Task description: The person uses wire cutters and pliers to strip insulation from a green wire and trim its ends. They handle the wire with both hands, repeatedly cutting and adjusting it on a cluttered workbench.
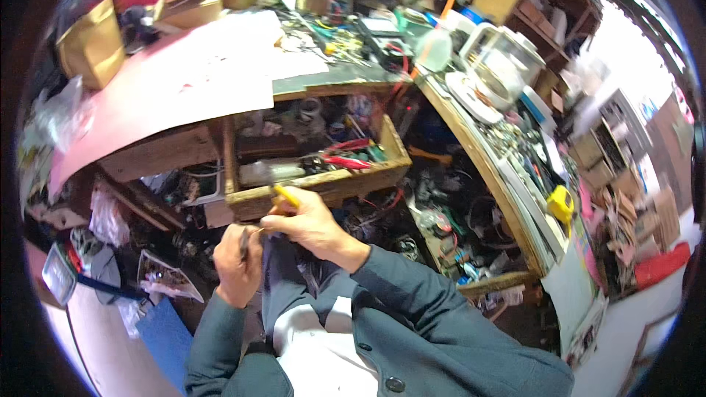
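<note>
Close together above my lap, my two hands meet just in front of an open wooden drawer (323, 187). My right hand (316, 229) is closed around a slim yellow-handled tool (287, 197), whose kind I cannot make out; its yellow part sticks up past the fingers toward the drawer front. My left hand (237, 268) is closed in a pinch on a small dark piece (244, 245), mostly covered by the fingers. A thin brass-coloured bit (258, 231) shows between the fingertips of both hands. Red-handled pliers (348, 162) lie in the drawer among other tools.
A workbench (165, 77) with a pale pink sheet spreads beyond the drawer, crowded with loose parts and a brown paper bag (94, 43) at left. Along the right bench stand a clear plastic container (507, 62) and a yellow tape measure (560, 206). Another cluttered drawer (500, 283) juts out below.
</note>
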Available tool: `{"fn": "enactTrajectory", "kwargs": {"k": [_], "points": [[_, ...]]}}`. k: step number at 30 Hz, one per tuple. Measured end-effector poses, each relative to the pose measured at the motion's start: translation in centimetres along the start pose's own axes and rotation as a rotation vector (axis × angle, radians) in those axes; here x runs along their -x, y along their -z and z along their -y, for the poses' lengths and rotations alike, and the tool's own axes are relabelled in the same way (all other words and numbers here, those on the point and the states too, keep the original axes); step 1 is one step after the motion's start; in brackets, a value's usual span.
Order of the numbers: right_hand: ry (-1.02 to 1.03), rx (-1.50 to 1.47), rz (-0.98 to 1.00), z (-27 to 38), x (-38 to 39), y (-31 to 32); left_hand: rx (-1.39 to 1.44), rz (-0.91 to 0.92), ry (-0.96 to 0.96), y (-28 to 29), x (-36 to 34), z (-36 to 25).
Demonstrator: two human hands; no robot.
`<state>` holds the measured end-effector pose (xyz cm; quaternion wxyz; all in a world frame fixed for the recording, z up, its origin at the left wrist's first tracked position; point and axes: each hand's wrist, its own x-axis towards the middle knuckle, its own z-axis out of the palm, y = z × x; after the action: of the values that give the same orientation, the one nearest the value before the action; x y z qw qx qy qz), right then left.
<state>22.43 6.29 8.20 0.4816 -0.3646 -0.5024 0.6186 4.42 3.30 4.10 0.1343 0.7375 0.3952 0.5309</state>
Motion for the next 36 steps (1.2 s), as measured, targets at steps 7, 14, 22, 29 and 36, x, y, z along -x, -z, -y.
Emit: {"fn": "enactTrajectory", "kwargs": {"k": [7,14,22,29,36], "points": [[0.077,0.04,0.029,1.6,-1.2,0.9,0.155,-0.05,0.059,-0.3,-3.0,-0.4],[0.156,0.468,-0.257,8.2,-7.6,6.0,0.607,-0.082,0.46,-3.0,-7.6,2.8],[0.461,1.02,-0.49,10.3,-20.0,15.1,0.826,-0.117,0.653,-5.4,-11.0,7.2],[0.279,1.079,-0.589,10.7,-23.8,15.7,0.949,-0.354,0.631,-5.3,-10.3,7.6],[0.397,1.236,-0.709,9.2,-26.0,17.6,1.077,-0.523,0.608,-5.5,-10.3,7.7]]}}
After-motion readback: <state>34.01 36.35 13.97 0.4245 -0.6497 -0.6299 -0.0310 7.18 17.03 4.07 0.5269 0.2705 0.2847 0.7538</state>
